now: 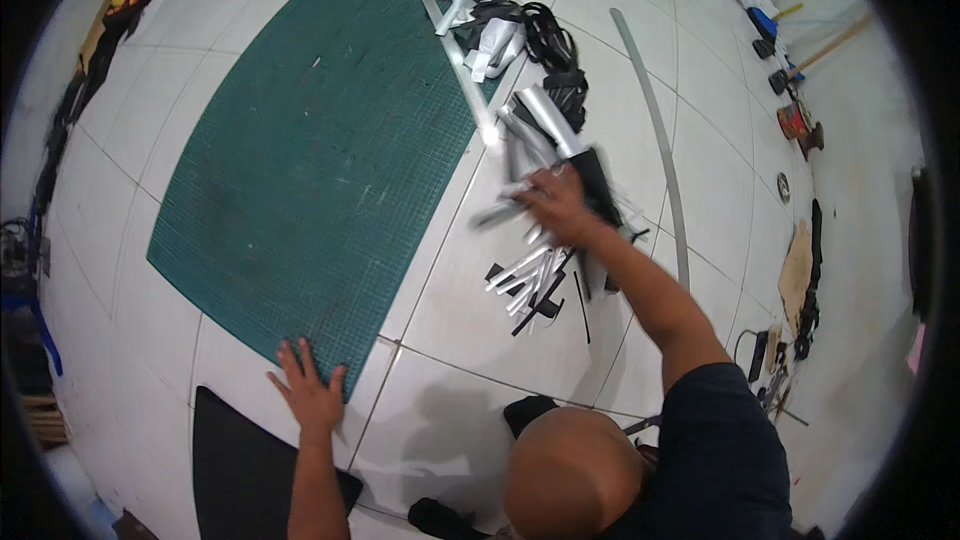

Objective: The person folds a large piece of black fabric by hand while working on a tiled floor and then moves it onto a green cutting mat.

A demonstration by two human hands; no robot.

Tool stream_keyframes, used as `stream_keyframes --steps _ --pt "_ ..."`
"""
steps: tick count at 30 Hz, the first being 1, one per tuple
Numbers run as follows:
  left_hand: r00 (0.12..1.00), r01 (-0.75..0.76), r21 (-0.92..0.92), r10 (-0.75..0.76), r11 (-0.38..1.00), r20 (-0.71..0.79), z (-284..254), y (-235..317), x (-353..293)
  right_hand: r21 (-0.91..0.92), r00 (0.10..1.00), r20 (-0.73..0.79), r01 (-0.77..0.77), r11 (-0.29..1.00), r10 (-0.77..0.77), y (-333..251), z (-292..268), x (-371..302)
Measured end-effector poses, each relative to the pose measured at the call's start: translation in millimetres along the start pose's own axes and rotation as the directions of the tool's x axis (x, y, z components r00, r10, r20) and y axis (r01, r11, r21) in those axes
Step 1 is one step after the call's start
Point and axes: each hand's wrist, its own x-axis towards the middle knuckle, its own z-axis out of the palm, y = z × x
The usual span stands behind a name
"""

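Observation:
My left hand (pixel 308 392) lies with its fingers spread on the near edge of a large green cutting mat (pixel 320 160) on the tiled floor. To the right of the mat, my right hand (pixel 558 205) is closed on a bunch of silver and black strips (pixel 545 125), smeared by motion. Which strips are in its grip and which only lie under it is hard to tell. Below that hand, narrow silver and black offcuts (pixel 530 285) are scattered on the tiles. A long metal ruler (pixel 455 55) rests along the mat's right edge.
Black straps and silver scraps (pixel 500 35) are heaped at the mat's far right corner. A long grey strip (pixel 655 130) lies farther right. A black sheet (pixel 240 470) is at the lower left. Tools (pixel 770 355) and a wooden-handled tool (pixel 830 45) are along the right wall.

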Motion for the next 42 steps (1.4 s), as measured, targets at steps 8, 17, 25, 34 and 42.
stream_keyframes --steps 8,17,25,34,42 --pt "0.999 0.040 -0.137 -0.039 0.990 0.009 -12.1 -27.7 3.7 -0.465 0.768 -0.055 -0.586 0.664 0.639 125.2 -61.7 55.7" --pt "0.980 0.199 -0.204 -0.190 0.958 0.065 -21.3 -8.3 30.1 0.166 0.754 -0.067 -0.638 0.752 0.654 103.4 5.0 199.8" --pt "0.966 0.256 -0.182 -0.247 0.949 0.071 -26.2 1.1 36.8 -0.151 0.832 0.142 -0.517 0.843 0.536 158.8 -7.4 171.0" --pt "0.969 0.243 -0.186 -0.232 0.952 0.080 -31.1 1.1 36.2 0.177 0.761 0.072 -0.645 0.743 0.644 41.8 -0.7 119.0" --pt "0.981 0.195 -0.154 -0.192 0.969 0.037 -19.2 -7.2 28.1 -0.044 0.583 -0.138 -0.812 0.583 0.801 86.8 -4.2 62.6"
